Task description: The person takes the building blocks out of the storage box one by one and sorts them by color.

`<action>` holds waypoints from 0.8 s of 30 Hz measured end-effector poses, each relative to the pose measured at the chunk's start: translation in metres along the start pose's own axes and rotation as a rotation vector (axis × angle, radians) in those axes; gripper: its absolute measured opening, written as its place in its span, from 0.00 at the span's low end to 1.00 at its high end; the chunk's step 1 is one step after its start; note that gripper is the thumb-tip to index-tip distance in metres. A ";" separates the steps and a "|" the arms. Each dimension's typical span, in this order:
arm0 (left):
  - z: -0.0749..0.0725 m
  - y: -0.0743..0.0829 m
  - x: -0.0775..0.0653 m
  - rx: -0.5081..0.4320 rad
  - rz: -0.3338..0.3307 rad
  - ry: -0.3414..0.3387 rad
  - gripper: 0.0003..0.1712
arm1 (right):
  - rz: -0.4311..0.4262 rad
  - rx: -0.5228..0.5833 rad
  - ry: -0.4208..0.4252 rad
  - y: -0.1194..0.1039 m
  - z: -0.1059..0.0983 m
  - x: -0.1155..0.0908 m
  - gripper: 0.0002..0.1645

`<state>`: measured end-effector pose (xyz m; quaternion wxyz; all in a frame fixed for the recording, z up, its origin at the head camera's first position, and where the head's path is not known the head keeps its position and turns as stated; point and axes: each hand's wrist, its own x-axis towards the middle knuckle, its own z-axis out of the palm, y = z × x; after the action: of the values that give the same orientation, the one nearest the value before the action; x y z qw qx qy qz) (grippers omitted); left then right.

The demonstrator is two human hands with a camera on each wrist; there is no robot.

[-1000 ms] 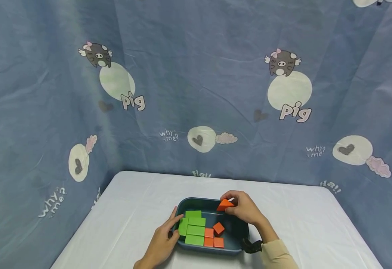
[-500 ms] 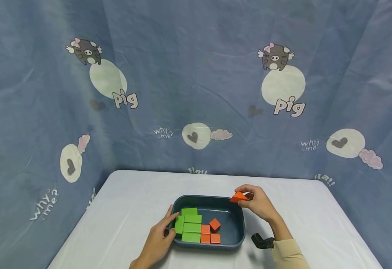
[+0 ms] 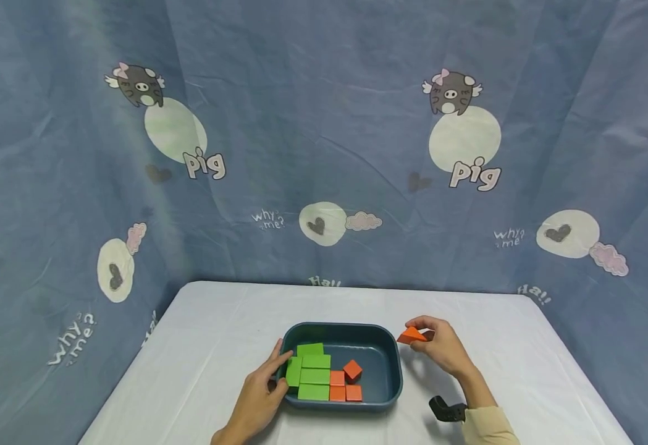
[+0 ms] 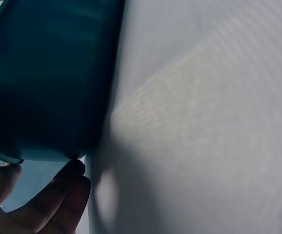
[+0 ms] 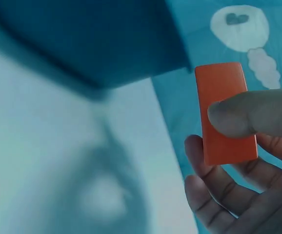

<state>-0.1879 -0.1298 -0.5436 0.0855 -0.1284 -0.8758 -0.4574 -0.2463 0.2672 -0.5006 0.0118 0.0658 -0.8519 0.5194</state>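
In the head view my right hand (image 3: 442, 347) pinches an orange triangular block (image 3: 411, 335), just off the right end of a dark blue-green tray (image 3: 395, 377). The right wrist view has the thumb lying across the rectangular face of this block (image 5: 224, 80), with fingers behind it. My left hand (image 3: 259, 395) rests at the tray's left end, thumb and forefinger at the rim. In the left wrist view the other fingertips (image 4: 74, 168) touch the tray's outer wall. Several green rectangular blocks (image 3: 315, 376) fill the tray's left part, with several orange square-faced blocks (image 3: 337, 377) beside them.
A white-covered table (image 3: 235, 309) carries the tray. Behind it hangs a blue curtain (image 3: 324, 142) with pig prints. A black wrist-worn device (image 3: 447, 410) juts out from the right wrist, above the tabletop.
My right hand has carried the orange triangular block from over the tray's far right corner to outside its right end. The left hand has stayed on the rim. The head view has shifted slightly.
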 end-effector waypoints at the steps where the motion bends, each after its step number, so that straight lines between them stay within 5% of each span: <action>1: -0.001 0.000 0.000 0.000 -0.006 -0.003 0.32 | -0.002 -0.011 0.002 0.002 0.001 0.000 0.21; 24: -0.005 -0.005 -0.003 -0.015 -0.016 0.007 0.33 | 0.070 -0.161 0.041 0.031 0.030 -0.004 0.21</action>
<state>-0.1867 -0.1369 -0.5449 0.0840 -0.1207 -0.8730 -0.4650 -0.2449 0.2549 -0.5422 0.0166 0.0242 -0.8922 0.4506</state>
